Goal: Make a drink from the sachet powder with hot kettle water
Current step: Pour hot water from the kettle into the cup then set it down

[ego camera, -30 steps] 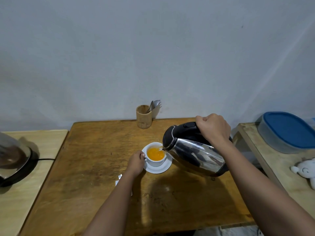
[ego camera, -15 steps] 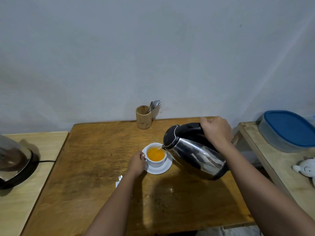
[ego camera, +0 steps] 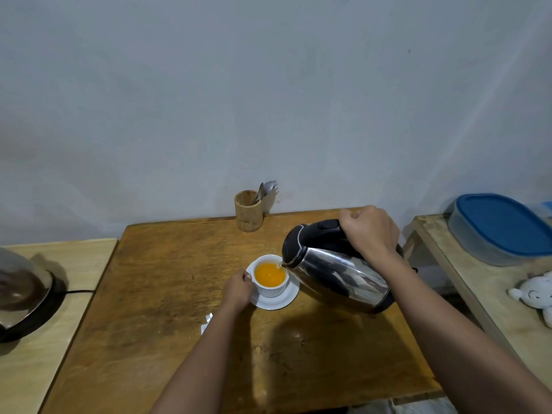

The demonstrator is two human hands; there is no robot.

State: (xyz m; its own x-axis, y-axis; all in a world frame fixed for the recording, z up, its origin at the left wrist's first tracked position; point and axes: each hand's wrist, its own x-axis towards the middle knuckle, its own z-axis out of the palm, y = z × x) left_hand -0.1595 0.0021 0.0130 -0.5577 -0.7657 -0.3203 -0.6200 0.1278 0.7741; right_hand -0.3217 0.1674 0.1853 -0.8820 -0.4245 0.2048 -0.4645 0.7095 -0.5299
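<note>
Plain grey wall behind, brown wooden table (ego camera: 167, 294) up front w/ lighter side benches on both sides. Right hand (ego camera: 369, 231) is wrapped tight round the handle of the steel kettle (ego camera: 340, 270), tipped so the spout sits right over the rim of the white cup (ego camera: 270, 279). Left hand (ego camera: 237, 289) is closed on the cup's side/handle, steadying it on its saucer (ego camera: 283, 300).

Progress imo: powder's in, liquid's already orange and approx 3/4 up the cup, so pouring is nearly done. Left to do: set kettle down, prob stir. Spoons are in the wooden holder (ego camera: 248, 210) at the back edge. Torn sachet (ego camera: 206, 322) lies just beside the left forearm.

Room-wise: cup's mid-table, far from any edge. Plenty of bare wood on the left and front; kettle's base end hangs close to the table's right edge tho.
</note>
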